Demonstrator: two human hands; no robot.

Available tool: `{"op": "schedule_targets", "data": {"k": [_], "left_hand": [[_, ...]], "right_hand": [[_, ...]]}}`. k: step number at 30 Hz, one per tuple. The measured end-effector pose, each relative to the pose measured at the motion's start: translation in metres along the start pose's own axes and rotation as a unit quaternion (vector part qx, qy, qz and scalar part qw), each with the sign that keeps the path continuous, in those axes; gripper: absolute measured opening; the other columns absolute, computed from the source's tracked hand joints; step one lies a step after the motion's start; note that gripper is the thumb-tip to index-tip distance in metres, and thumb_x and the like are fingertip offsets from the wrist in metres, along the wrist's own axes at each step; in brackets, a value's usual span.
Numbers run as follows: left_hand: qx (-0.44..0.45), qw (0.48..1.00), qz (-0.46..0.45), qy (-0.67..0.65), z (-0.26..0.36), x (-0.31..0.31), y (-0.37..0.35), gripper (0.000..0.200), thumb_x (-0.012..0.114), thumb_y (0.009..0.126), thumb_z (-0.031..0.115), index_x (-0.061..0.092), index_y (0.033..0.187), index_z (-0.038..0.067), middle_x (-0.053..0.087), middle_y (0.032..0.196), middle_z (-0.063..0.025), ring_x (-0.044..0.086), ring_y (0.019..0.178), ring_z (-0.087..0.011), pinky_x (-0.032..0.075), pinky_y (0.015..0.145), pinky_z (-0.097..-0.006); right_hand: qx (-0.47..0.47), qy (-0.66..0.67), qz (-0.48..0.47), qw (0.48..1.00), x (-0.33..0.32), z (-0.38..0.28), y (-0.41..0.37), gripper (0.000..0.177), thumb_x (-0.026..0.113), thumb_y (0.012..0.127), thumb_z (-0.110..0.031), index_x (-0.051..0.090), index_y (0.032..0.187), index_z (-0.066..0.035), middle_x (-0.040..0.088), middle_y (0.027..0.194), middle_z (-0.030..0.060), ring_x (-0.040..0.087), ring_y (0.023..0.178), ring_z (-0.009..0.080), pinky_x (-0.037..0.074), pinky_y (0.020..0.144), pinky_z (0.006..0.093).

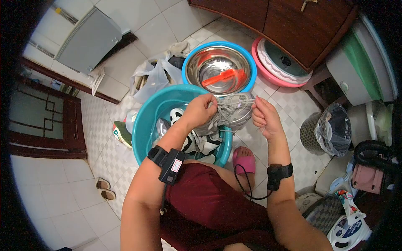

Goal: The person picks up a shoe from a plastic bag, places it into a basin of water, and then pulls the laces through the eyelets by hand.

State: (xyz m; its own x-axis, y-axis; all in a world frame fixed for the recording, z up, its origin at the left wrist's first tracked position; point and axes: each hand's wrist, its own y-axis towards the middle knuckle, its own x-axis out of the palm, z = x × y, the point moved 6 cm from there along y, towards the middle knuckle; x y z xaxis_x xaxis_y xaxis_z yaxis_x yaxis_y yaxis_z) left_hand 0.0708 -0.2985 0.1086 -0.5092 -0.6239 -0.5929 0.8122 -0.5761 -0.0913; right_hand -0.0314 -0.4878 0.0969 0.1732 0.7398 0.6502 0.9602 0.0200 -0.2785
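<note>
A light grey sneaker (235, 113) rests at the right rim of a teal tub (144, 111), its laces facing up. My left hand (202, 109) is closed at the sneaker's left side, thumb and finger pinching a shoelace. On the other side, my right hand (266, 116) is closed round a white shoelace (245, 100) pulled out from the sneaker, with a loose end hanging below the fingers. Several black and white sneakers (207, 142) lie inside the tub, partly covered by my left forearm.
Behind the tub stands a blue-rimmed basin (186, 69) with a steel bowl (197, 62) holding a red-orange brush (226, 77). A plastic bag (146, 79) sits left of it. Pink basins (278, 79) and a lined waste bin (314, 134) stand to the right. Slippers (108, 195) lie at left.
</note>
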Motion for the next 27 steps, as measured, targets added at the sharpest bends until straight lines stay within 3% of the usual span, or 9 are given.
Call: {"op": "schedule_targets", "data": {"k": [3, 6, 9, 15, 19, 22, 24, 26, 27], "left_hand": [[0.013, 1.000, 0.005, -0.013, -0.003, 0.000, 0.000, 0.014, 0.062, 0.079, 0.019, 0.059, 0.085, 0.006, 0.052, 0.062, -0.0062, 0.049, 0.056, -0.0166, 0.040, 0.054, -0.0314], [-0.001, 1.000, -0.001, -0.011, 0.000, 0.002, 0.000, 0.015, 0.062, 0.079, 0.019, 0.059, 0.085, 0.005, 0.052, 0.062, -0.0059, 0.048, 0.056, -0.0160, 0.040, 0.054, -0.0312], [-0.008, 1.000, -0.008, 0.004, -0.001, 0.002, -0.001, 0.014, 0.062, 0.080, 0.017, 0.059, 0.087, 0.005, 0.052, 0.064, -0.0038, 0.048, 0.058, -0.0135, 0.040, 0.055, -0.0293], [-0.023, 0.999, -0.025, 0.020, 0.002, -0.001, -0.004, 0.014, 0.062, 0.083, 0.015, 0.059, 0.089, 0.003, 0.053, 0.069, 0.0003, 0.047, 0.064, -0.0087, 0.042, 0.059, -0.0259], [-0.035, 0.999, -0.034, 0.006, 0.000, 0.001, -0.002, 0.014, 0.062, 0.083, 0.014, 0.059, 0.089, 0.003, 0.053, 0.069, 0.0006, 0.047, 0.064, -0.0084, 0.042, 0.059, -0.0258], [-0.042, 0.999, -0.033, 0.002, 0.000, 0.002, -0.003, 0.013, 0.061, 0.083, 0.014, 0.059, 0.089, 0.003, 0.053, 0.069, 0.0007, 0.047, 0.064, -0.0083, 0.042, 0.059, -0.0256], [-0.051, 0.998, -0.033, -0.003, 0.001, 0.001, -0.003, 0.013, 0.061, 0.083, 0.014, 0.059, 0.089, 0.003, 0.053, 0.069, 0.0007, 0.047, 0.064, -0.0083, 0.042, 0.059, -0.0255], [-0.063, 0.997, -0.037, -0.012, 0.001, 0.001, -0.003, 0.013, 0.062, 0.083, 0.014, 0.059, 0.089, 0.003, 0.053, 0.069, 0.0007, 0.047, 0.063, -0.0083, 0.042, 0.059, -0.0253], [-0.046, 0.999, -0.025, -0.011, 0.000, 0.001, -0.002, 0.015, 0.062, 0.082, 0.016, 0.059, 0.088, 0.003, 0.054, 0.066, -0.0017, 0.049, 0.059, -0.0112, 0.042, 0.056, -0.0272]], "right_hand": [[-0.053, 0.022, 0.004, 0.998, -0.009, -0.008, -0.003, 0.026, 0.051, 0.094, -0.030, 0.056, 0.088, -0.005, 0.035, 0.055, -0.0058, 0.029, 0.041, 0.0027, 0.021, 0.038, 0.0192], [-0.083, -0.019, 0.103, 0.991, -0.016, -0.014, -0.005, 0.022, 0.053, 0.094, -0.026, 0.058, 0.090, -0.005, 0.040, 0.059, -0.0052, 0.033, 0.046, 0.0028, 0.025, 0.042, 0.0186], [-0.173, -0.291, 0.244, 0.909, -0.020, -0.017, 0.001, 0.018, 0.054, 0.093, -0.022, 0.059, 0.094, -0.005, 0.046, 0.063, -0.0043, 0.037, 0.052, 0.0030, 0.029, 0.047, 0.0178], [-0.302, -0.057, 0.230, 0.923, -0.031, -0.043, -0.005, 0.015, 0.053, 0.093, -0.021, 0.057, 0.095, -0.006, 0.054, 0.071, -0.0017, 0.041, 0.055, 0.0035, 0.032, 0.049, 0.0174], [-0.325, -0.024, 0.279, 0.903, -0.040, -0.052, -0.005, 0.014, 0.052, 0.094, -0.019, 0.056, 0.094, -0.006, 0.060, 0.079, 0.0019, 0.045, 0.060, 0.0048, 0.036, 0.054, 0.0183], [-0.316, -0.067, 0.253, 0.912, -0.038, -0.049, 0.004, 0.018, 0.057, 0.090, -0.018, 0.056, 0.101, -0.004, 0.063, 0.091, 0.0066, 0.052, 0.077, 0.0080, 0.042, 0.068, 0.0214], [-0.400, -0.391, 0.294, 0.775, -0.020, -0.054, 0.002, 0.028, 0.062, 0.085, -0.017, 0.055, 0.109, -0.006, 0.063, 0.099, 0.0090, 0.054, 0.090, 0.0128, 0.042, 0.078, 0.0253], [-0.455, -0.596, 0.331, 0.573, 0.006, -0.053, -0.009, 0.039, 0.070, 0.076, -0.015, 0.058, 0.113, -0.009, 0.065, 0.097, 0.0102, 0.060, 0.095, 0.0216, 0.045, 0.081, 0.0308], [-0.364, -0.565, 0.286, 0.683, 0.009, -0.045, -0.002, 0.035, 0.069, 0.076, -0.015, 0.060, 0.109, -0.008, 0.065, 0.095, 0.0105, 0.061, 0.091, 0.0228, 0.046, 0.079, 0.0322]]}}
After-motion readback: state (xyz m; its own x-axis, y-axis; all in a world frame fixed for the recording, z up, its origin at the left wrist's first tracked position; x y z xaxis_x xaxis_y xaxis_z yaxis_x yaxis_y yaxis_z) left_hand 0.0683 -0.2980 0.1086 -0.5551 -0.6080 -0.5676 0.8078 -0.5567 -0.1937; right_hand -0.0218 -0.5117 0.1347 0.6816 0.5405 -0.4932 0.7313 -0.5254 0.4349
